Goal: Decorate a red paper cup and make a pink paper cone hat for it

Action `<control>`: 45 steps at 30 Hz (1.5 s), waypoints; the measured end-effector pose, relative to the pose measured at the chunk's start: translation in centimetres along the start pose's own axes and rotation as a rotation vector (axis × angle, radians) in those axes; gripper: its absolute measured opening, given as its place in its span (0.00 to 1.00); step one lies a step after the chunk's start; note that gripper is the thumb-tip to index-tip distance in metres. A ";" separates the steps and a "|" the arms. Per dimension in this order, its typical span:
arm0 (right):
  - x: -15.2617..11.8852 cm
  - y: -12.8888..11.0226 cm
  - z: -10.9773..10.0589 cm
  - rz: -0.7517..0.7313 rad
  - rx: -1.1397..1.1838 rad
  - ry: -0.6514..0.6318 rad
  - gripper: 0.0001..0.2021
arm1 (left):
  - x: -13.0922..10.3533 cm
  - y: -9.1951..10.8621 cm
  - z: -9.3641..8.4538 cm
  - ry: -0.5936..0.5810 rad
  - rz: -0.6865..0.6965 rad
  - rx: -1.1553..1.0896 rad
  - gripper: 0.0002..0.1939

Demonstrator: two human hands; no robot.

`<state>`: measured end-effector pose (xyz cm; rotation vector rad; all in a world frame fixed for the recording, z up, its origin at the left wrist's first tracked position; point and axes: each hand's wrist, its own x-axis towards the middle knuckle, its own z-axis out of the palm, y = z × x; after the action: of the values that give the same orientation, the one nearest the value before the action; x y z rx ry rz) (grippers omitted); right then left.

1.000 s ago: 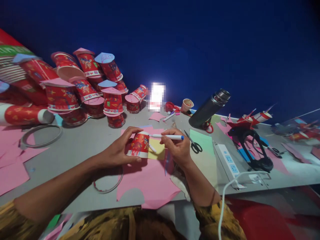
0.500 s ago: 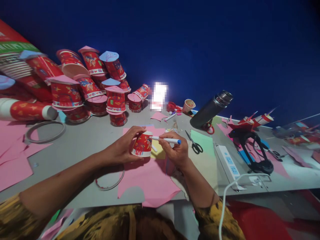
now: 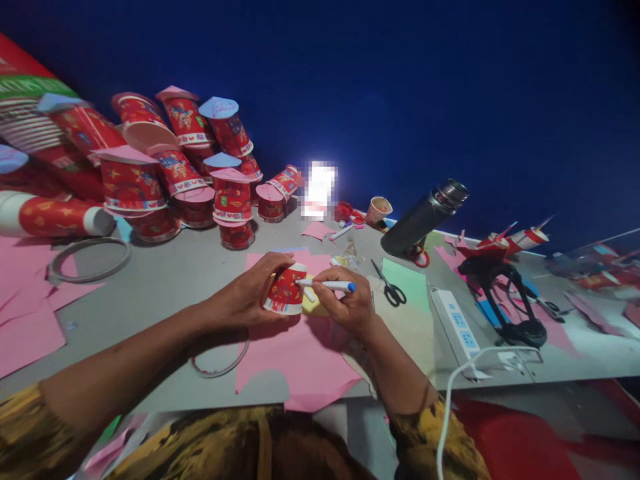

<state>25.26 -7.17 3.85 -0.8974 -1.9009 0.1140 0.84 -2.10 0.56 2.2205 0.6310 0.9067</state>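
My left hand (image 3: 254,290) is wrapped round a red patterned paper cup (image 3: 285,291), held upside down with its white rim at the bottom. Blue and red marks run along that rim. In my right hand (image 3: 346,297) is a white marker pen (image 3: 327,285) with a blue end, gripped like a pencil. Its tip meets, or nearly meets, the cup's right side; I cannot tell which. Pink paper (image 3: 300,360) with cut-out curves lies under both hands. A small white pen cap (image 3: 310,295) appears just behind the cup, over yellow paper.
Stacked red cups with paper cone tops (image 3: 233,193) fill the back left. Tape rings (image 3: 90,259) lie at left. To the right are black scissors (image 3: 393,287), a dark thermos (image 3: 423,219), a power strip (image 3: 457,327) and a black stand (image 3: 510,303). A white cable (image 3: 447,400) hangs over the front edge.
My right hand has shifted slightly left and down with the marker, bringing its tip lower on the cup's side. The cup has tilted slightly in my left hand.
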 end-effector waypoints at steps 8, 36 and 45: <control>0.0 0.0 0.2 -0.012 0.002 0.055 0.05 | 0.0 0.1 0.0 -0.002 -0.030 -0.018 0.45; 0.0 0.2 0.1 -0.005 0.025 0.040 0.04 | -0.1 0.4 0.2 -0.032 -0.103 -0.095 0.46; 0.2 0.2 -0.4 0.034 -0.005 0.054 0.06 | -0.3 0.2 0.2 -0.035 -0.144 -0.159 0.45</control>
<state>25.66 -7.09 4.13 -0.9275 -1.8373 0.1041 0.86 -2.47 0.43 2.0184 0.6698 0.8138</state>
